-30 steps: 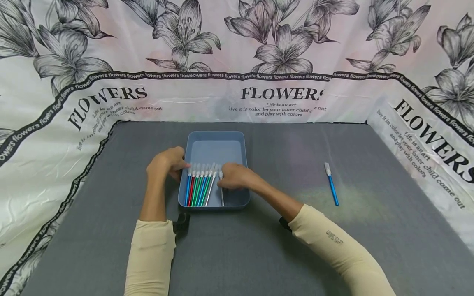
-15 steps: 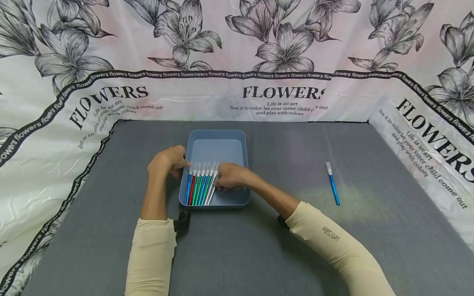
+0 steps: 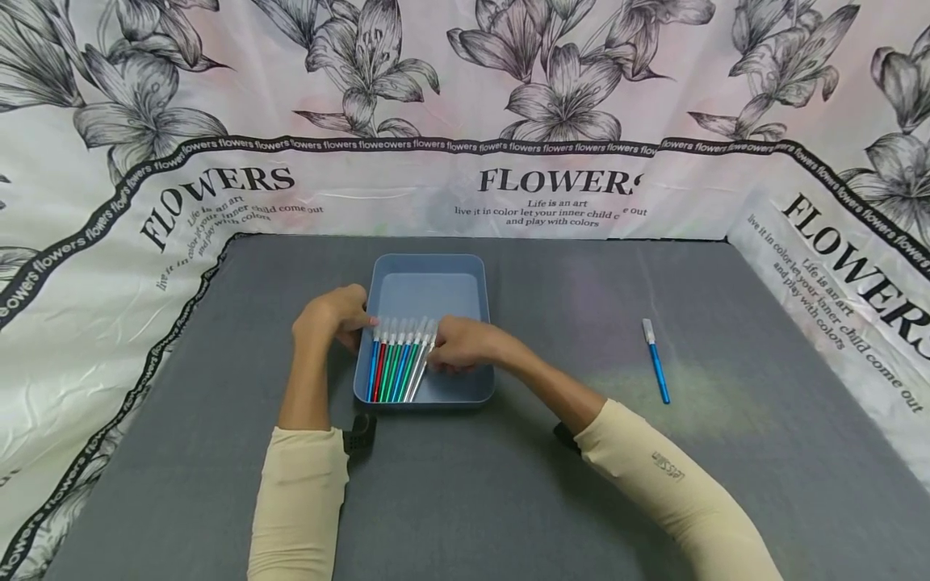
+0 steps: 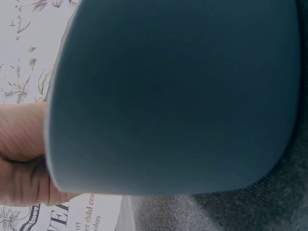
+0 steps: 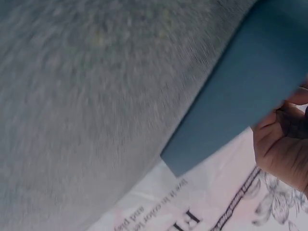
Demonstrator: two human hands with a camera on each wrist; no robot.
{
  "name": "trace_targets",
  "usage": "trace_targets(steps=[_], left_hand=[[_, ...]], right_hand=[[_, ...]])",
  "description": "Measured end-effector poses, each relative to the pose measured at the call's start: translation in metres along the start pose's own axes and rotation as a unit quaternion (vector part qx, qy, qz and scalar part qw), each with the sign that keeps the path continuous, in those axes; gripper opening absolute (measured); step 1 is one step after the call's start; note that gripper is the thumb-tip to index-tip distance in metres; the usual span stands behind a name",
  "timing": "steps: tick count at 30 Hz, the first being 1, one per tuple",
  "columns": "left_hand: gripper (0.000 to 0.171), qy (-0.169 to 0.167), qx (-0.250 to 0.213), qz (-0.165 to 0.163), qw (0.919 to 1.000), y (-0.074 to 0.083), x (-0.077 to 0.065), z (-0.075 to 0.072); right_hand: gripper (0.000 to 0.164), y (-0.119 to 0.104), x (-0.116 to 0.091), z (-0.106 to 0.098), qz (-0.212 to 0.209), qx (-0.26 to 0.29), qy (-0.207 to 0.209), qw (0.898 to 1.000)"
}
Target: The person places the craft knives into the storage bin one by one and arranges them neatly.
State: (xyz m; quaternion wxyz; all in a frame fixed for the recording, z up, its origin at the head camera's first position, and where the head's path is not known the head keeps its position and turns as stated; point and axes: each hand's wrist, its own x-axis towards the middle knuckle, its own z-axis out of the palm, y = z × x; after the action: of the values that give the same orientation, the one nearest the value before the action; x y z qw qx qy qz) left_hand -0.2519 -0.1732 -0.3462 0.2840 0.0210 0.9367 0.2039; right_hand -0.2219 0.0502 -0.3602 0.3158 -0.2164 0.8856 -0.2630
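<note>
A row of slim capped pens [image 3: 392,363] in blue, red, green and silver lies in the near left part of the blue-grey tray [image 3: 429,285]. At the tray's left rim, my left hand [image 3: 332,316] grips with the thumb over the edge; the left wrist view shows the tray's outer wall [image 4: 173,106] and part of that hand. Inside the tray, curled fingers of my right hand [image 3: 465,343] pinch the silver pen [image 3: 417,378] at the row's right end, hiding part of its upper end. That pen leans to the right at its cap.
A single blue pen [image 3: 657,363] with a whitish cap lies on the grey tabletop [image 3: 552,484], right of the tray. Behind and at both sides stands a white flower-printed sheet [image 3: 392,190].
My right hand brought the silver pen leftward against the row, then moved slightly right again. The left hand stayed at the tray's rim.
</note>
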Motion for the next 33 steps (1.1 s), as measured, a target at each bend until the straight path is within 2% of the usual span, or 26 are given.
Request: trace_targets(steps=[4,12,16,22,33], left_hand=[[0.051,-0.002,0.003,0.004,1.0,0.0,0.002,0.001],[0.045,0.001,-0.032,0.006,0.9995,0.0,0.001,-0.001],[0.046,-0.001,-0.028,0.013,0.9995,0.001,0.0,-0.001],[0.046,-0.004,-0.034,0.012,0.9993,-0.001,-0.001,-0.002],[0.052,-0.004,-0.031,0.004,0.9995,0.002,-0.003,-0.001]], right_hand=[[0.03,0.003,-0.018,-0.012,-0.013,0.006,0.016,1.0],[0.03,0.017,-0.056,-0.038,-0.019,-0.011,0.105,0.994],[0.027,0.026,-0.069,-0.046,-0.006,-0.005,0.135,0.991],[0.027,0.05,-0.084,-0.054,-0.009,-0.028,0.166,0.986],[0.032,0.096,-0.126,-0.08,0.072,-0.055,0.178,0.98]])
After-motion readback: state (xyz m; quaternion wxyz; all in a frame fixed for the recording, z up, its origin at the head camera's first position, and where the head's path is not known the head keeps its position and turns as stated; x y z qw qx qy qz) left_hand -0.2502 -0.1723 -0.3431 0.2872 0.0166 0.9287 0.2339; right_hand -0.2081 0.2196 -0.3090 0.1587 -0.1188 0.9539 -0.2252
